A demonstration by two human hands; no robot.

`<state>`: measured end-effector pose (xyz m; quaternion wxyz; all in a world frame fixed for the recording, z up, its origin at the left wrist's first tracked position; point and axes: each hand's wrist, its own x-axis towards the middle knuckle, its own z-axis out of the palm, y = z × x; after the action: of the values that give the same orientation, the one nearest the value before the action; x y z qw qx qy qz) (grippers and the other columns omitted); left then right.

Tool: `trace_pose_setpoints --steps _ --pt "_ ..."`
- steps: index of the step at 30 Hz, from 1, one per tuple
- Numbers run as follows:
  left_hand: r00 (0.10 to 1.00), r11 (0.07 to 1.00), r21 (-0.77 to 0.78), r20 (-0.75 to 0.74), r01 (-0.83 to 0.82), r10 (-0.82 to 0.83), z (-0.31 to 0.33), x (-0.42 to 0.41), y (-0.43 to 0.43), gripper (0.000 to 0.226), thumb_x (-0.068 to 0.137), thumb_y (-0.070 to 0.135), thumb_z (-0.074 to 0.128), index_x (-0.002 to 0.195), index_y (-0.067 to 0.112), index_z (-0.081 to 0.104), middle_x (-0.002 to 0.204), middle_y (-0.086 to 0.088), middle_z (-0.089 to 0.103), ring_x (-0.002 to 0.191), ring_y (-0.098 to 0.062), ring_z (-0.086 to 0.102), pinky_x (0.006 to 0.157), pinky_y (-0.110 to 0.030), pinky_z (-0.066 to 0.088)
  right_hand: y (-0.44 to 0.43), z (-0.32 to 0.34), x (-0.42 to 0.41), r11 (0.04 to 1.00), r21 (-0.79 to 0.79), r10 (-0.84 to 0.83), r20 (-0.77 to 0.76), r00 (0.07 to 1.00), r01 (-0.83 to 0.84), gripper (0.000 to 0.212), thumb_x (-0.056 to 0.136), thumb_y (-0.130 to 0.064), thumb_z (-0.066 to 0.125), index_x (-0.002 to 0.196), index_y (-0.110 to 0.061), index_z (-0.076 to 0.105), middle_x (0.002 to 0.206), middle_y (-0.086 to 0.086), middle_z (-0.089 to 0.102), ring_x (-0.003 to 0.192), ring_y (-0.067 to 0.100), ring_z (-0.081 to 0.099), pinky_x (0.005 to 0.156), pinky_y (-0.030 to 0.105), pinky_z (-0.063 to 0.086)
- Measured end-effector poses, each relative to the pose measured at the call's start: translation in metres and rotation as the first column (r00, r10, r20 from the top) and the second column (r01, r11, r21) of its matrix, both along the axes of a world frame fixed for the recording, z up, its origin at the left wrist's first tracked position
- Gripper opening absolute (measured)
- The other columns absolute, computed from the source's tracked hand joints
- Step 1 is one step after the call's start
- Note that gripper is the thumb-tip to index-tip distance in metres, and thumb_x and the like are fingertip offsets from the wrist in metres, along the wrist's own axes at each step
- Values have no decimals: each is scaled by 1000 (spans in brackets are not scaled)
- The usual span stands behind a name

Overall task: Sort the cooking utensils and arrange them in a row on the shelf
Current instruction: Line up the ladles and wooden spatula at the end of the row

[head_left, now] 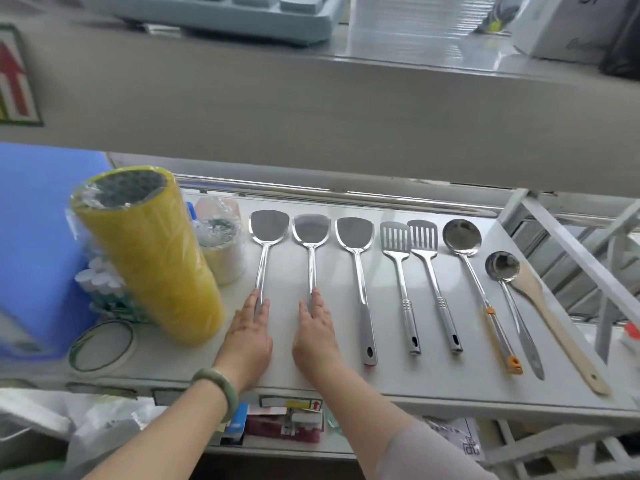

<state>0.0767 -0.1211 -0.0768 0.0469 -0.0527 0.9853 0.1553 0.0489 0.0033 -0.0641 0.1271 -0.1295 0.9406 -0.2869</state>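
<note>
Nearest to me, my left hand (247,336) lies flat, palm down, fingers together and extended, over the handle of the leftmost solid spatula (265,244); it presses on the handle and grips nothing. My right hand (315,336) lies the same way, flat and unclenched, over the handle of the second solid spatula (310,244). Both hands rest on the shelf (346,375), which carries all the utensils. Judged from the layout, the task is close to complete. To the right of my hands, handles toward me and heads away, lie a third solid spatula (356,251), then two slotted turners (398,258) side by side, then a large ladle (465,251) with orange fittings on its handle. Like items are grouped, so sorting appears done. The far right end is less orderly: a small ladle (509,282) and a wooden spatula (550,313) lie slanted, the bowl of the one touching or overlapping the blade of the other, and both sit nearer to me than the other heads. These two probably need separating and straightening. The step in hand appears to be aligning the two left spatulas. Farther left, a yellow roll (152,251) stands just beside the first spatula, limiting room on that side.
</note>
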Motion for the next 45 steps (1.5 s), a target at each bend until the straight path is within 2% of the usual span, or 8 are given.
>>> trace_pose_setpoints --steps 10,16,22,26,30,35,42,45 --pt "1000 999 -33 -17 -21 20 1 -5 -1 66 92 16 31 149 10 -1 157 -11 -17 146 -22 -12 120 -36 -1 2 -3 -8 1000 -22 -22 -59 998 21 56 96 -18 32 150 -14 15 160 6 -11 148 20 -10 120 31 -2" --pt "938 990 38 -325 135 -116 3 4 26 53 92 22 41 144 19 31 157 -2 11 147 -22 8 119 -35 14 58 2 -15 988 127 -47 -313 949 91 55 94 -18 36 148 -16 24 160 6 -1 148 21 -9 117 31 -7" --pt "964 969 70 -141 238 -227 -4 -11 62 63 94 44 25 149 20 6 157 2 -19 146 -15 -14 117 -26 -3 81 -9 -16 990 122 -51 -121 991 66 60 92 -8 32 149 -4 13 160 9 -3 148 20 -4 120 29 0" --pt "974 976 -46 -59 215 -217 -15 -18 67 84 75 50 -7 149 13 2 158 -7 -17 147 -19 -11 118 -29 -5 79 -8 -23 993 91 -67 -91 994 76 61 91 -4 31 149 -2 11 160 9 -4 148 19 -4 120 26 0" --pt "977 977 -75 -63 198 -203 -17 -19 67 64 93 38 10 149 10 0 158 -9 -17 147 -21 -12 117 -28 -8 80 -7 -31 993 96 -58 -84 995 65 61 90 0 28 149 -2 11 160 9 -5 148 18 -4 120 25 0" --pt "977 972 -115 -27 205 -210 -21 -20 69 89 68 43 -15 148 7 -4 157 -12 -18 146 -23 -13 116 -30 -9 80 -9 -33 992 107 -59 -78 995 67 61 90 -2 28 149 -3 12 160 9 -4 148 19 -3 120 25 1" --pt "976 985 -28 -132 169 -171 -4 -11 80 64 92 36 16 149 11 4 158 -9 -12 146 -23 -12 119 -34 -6 122 5 -38 971 -59 -236 -364 901 231 48 94 -18 42 142 -15 38 156 9 24 146 24 18 118 34 14" --pt "941 943 207 -274 260 -199 15 -8 112 53 93 33 27 144 18 30 155 -4 17 145 -20 19 117 -29 25 174 5 -49 895 20 -399 -412 819 446 43 89 -9 48 132 -8 52 141 19 46 131 33 40 111 38 29"
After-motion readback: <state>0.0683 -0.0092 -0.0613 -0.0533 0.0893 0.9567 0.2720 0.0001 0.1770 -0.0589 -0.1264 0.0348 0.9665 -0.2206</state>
